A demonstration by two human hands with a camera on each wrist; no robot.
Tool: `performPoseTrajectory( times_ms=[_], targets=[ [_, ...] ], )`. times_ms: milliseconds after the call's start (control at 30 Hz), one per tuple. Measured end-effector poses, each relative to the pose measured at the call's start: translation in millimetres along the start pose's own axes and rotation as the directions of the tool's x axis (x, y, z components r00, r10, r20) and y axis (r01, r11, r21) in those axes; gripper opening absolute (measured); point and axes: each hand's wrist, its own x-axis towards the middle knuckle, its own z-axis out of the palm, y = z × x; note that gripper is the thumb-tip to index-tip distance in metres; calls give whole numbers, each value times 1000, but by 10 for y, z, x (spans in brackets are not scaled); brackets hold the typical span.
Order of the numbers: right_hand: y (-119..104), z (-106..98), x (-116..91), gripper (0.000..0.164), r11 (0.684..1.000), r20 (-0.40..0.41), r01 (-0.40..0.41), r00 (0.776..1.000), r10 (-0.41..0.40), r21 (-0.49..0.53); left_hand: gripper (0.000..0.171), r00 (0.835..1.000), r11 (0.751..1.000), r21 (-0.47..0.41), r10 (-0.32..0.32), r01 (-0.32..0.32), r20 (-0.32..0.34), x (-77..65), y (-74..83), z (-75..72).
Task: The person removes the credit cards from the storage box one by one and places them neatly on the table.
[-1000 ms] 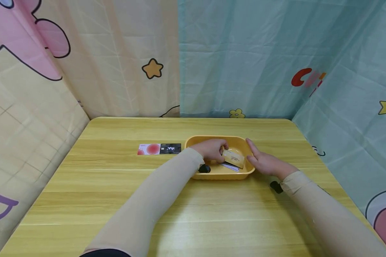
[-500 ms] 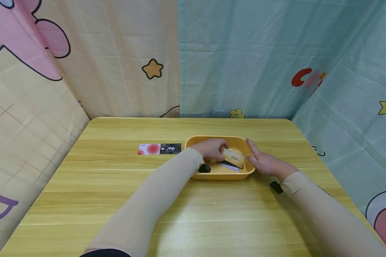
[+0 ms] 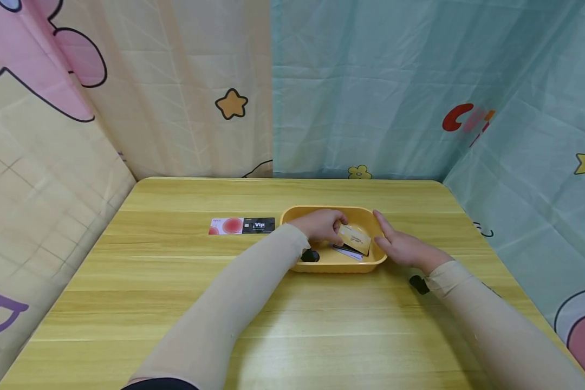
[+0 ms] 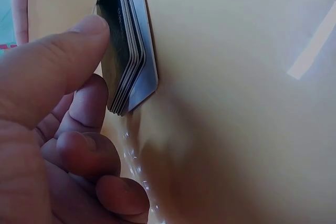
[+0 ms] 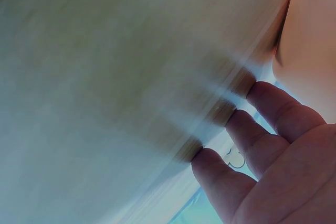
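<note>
Left hand (image 3: 320,226) pinches thin rectangular gold-topped cards (image 3: 355,240).
Around this grip: yellow plastic tray (image 3: 338,267), straight-fingered right hand (image 3: 403,245) against its end.

Stacked cards (image 3: 355,238) (a gold one uppermost) sit tilted in the yellow tray (image 3: 333,268), toward its near right corner.

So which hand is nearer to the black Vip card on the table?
Left. The left hand reaches into the yellow tray, just right of the black Vip card; the right hand is farther off, at the tray's right end.
</note>
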Motion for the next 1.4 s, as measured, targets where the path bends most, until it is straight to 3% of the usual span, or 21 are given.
performPoseTrajectory(
  times_ms=[1400],
  targets=[
    [-20, 7, -2, 75, 999, -10, -3, 1000, 4, 50, 55, 999, 1000, -25, 12, -13, -41, 5, 8, -19]
  ],
)
